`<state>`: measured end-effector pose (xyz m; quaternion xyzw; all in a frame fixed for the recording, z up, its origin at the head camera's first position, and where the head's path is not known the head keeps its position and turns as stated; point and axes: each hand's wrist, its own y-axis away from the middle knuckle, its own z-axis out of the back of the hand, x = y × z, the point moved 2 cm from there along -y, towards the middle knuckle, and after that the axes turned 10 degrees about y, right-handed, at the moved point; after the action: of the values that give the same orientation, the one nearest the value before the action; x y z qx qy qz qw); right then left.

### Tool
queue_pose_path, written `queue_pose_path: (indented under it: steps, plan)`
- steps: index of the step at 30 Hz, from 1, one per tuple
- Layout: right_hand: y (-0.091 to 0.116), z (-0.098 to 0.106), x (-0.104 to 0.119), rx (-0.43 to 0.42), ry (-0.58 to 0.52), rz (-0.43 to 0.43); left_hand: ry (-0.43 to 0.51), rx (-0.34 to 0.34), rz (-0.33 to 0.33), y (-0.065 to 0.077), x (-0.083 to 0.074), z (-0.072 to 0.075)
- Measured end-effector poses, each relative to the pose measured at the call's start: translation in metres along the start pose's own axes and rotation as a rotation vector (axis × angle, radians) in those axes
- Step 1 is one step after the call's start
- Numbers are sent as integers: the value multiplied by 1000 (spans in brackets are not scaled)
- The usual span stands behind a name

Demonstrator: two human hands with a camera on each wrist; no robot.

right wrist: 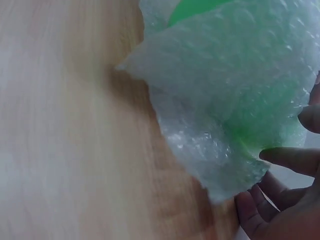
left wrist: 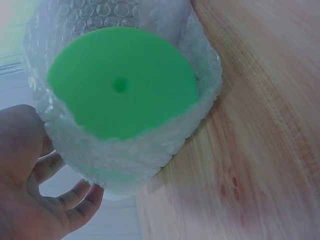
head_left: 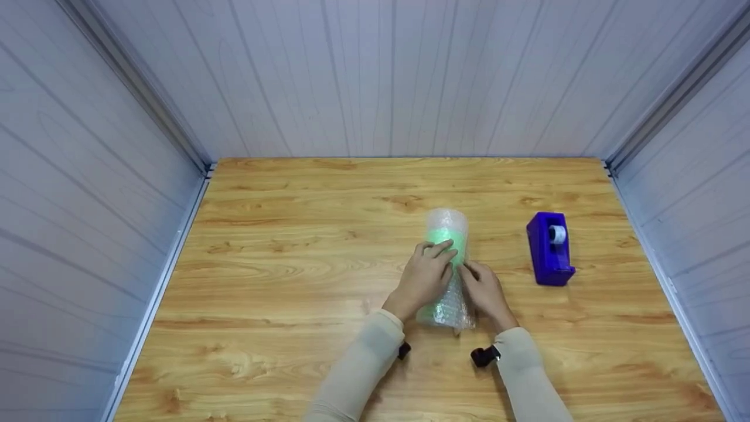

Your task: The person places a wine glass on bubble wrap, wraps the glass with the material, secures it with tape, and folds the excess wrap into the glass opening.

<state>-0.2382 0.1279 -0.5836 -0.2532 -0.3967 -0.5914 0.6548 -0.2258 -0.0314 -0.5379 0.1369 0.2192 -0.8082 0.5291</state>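
The roll (head_left: 452, 300) lies lengthwise away, right of the unclenched left grip (head_left: 426, 272) resting on it, left of the right grip (head_left: 485, 292) pinching the wrap's edge (right wrist: 222, 187).

Green cylinder (left wrist: 125, 107) on its side on wooden tabletop (head_left: 281, 281), inside clear bubble wrap (head_left: 452, 299), round end visible.

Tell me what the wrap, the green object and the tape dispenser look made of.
Bubble wrap: clear, glossy plastic film, showing air bubbles.
Green object: perhaps matte plastic or foam, its end smooth and evenly coloured.
Tape dispenser: probably smooth moulded plastic, uniformly blue.
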Motion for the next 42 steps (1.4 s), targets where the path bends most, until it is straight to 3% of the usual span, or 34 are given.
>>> queue_pose_path:
  steps: [6, 15, 21, 26, 33, 42]
  plan:
    - [0, 2, 1, -4, -14, -37, -5, 5, 12, -1, -1, 0]
    - [1, 2, 1, -23, -134, -50, -48, -7, -20, -1, -2, 1]
    - [2, 4, 2, -63, -168, -71, -18, -3, 13, 0, -2, 2]
    - [3, 4, 4, -68, -195, -77, 58, -5, 55, 3, 1, 3]
    - [6, 6, 7, -66, -194, -78, 210, -54, 53, 6, 8, 3]
    - [12, 12, 17, -112, -128, 25, 450, -146, 84, 11, 21, 0]
